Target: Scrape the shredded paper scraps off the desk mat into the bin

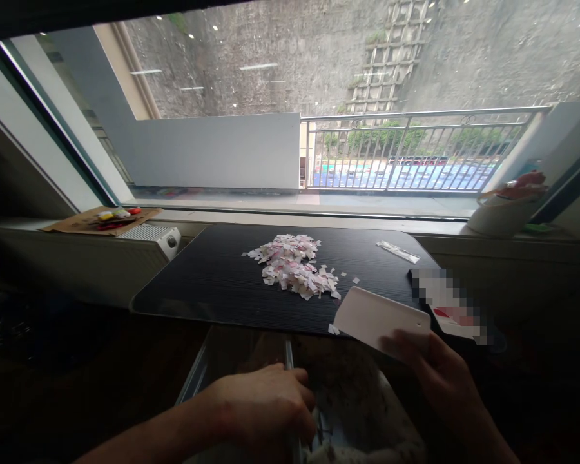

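My right hand point(447, 374) is closed on a flat white plastic scraper point(377, 316) with rounded corners and a small hole near the gripped end. The scraper is tilted over the near right edge of the black table point(198, 283). A scrap of paper point(333, 329) lies by its left corner. Beyond it, a pile of small torn paper pieces point(292, 264) spreads over the middle of the tabletop. My left hand point(270, 406) wraps around the rim of a clear plastic bin point(289, 351) below the table's front edge. Its fingertips are partly hidden, and the bin's inside is dim.
A narrow clear-wrapped packet point(397, 252) lies at the table's back right. A dark-edged item point(423, 290), partly blurred out, sits at the right edge. Left stands a radiator point(154, 238) with cardboard point(72, 222) and small colored items. A white container point(493, 216) stands on the right windowsill.
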`<state>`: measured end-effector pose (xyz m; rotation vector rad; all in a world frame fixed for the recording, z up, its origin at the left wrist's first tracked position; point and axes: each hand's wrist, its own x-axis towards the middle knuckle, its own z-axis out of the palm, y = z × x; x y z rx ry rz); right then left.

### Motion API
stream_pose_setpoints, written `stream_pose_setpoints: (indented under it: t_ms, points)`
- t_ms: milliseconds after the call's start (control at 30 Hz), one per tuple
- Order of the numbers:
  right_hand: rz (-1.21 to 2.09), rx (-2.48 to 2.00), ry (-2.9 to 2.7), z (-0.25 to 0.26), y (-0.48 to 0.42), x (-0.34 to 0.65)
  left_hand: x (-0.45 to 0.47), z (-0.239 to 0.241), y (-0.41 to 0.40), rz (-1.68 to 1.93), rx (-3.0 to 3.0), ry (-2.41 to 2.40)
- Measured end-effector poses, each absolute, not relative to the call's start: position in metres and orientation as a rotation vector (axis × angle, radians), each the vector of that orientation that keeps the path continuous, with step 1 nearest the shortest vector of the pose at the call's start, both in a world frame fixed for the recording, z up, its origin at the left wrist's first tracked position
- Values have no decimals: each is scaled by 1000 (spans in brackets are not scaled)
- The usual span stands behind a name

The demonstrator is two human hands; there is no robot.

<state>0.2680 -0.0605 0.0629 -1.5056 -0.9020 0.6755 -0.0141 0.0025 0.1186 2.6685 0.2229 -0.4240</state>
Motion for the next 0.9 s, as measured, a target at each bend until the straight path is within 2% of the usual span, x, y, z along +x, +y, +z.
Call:
stream_pose_setpoints:
  t_ms: [333,633,800,900]
  points:
    - [736,-1484,-949,68,-54,269,-5,140,30,-455,2510,66]
    - [840,-1455,-1011,82,-54,274,-5,139,40,-437,2410,50]
    - [473,-1605,-957,77,-45,294,-2,139,17,-422,2537,42]
    - [368,-1644,-1011,79,-32,296,-1,134,3,-376,2630,44]
